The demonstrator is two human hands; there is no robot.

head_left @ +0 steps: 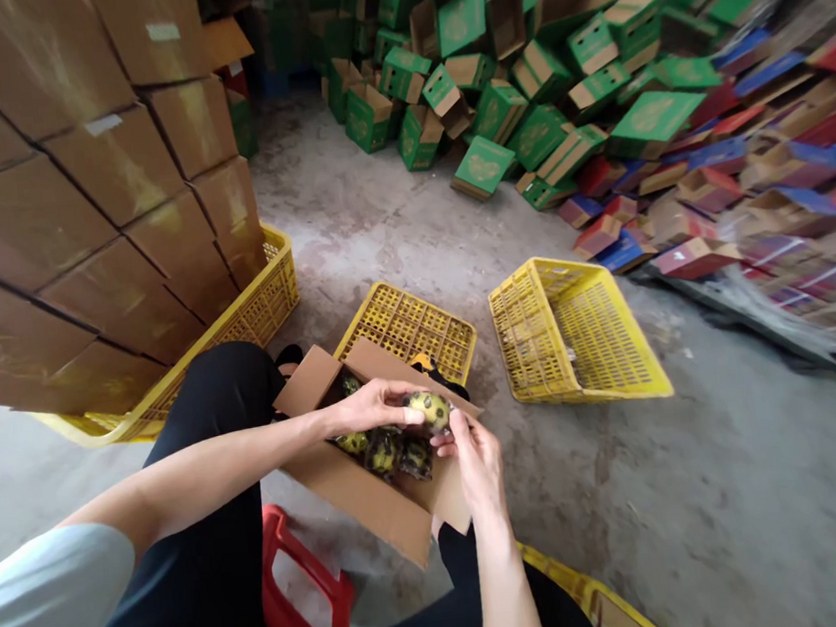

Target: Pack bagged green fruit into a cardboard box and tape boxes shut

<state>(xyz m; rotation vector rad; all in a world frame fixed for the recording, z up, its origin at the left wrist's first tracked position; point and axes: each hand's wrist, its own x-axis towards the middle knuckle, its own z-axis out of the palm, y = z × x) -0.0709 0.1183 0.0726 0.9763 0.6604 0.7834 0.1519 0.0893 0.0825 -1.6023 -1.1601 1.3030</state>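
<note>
My left hand (pixel 383 405) and my right hand (pixel 473 453) hold a round yellow-green fruit (pixel 429 411) with dark spots, seemingly in a clear wrapper. The left fingers close on its near left side, while the right fingertips pinch its right end. Just below it, an open cardboard box (pixel 368 497) has its flaps folded outward. Inside lie several similar wrapped fruits (pixel 383 452), packed side by side. My forearms hide part of the box's contents.
Beneath the box's far side is a yellow crate (pixel 409 330). Another yellow crate (pixel 579 335) lies on the floor at right. Stacked cartons (pixel 74 212) rise at left, and a red stool (pixel 297 579) shows below. Green boxes (pixel 484 165) and red-blue boxes (pixel 706 190) are heaped behind.
</note>
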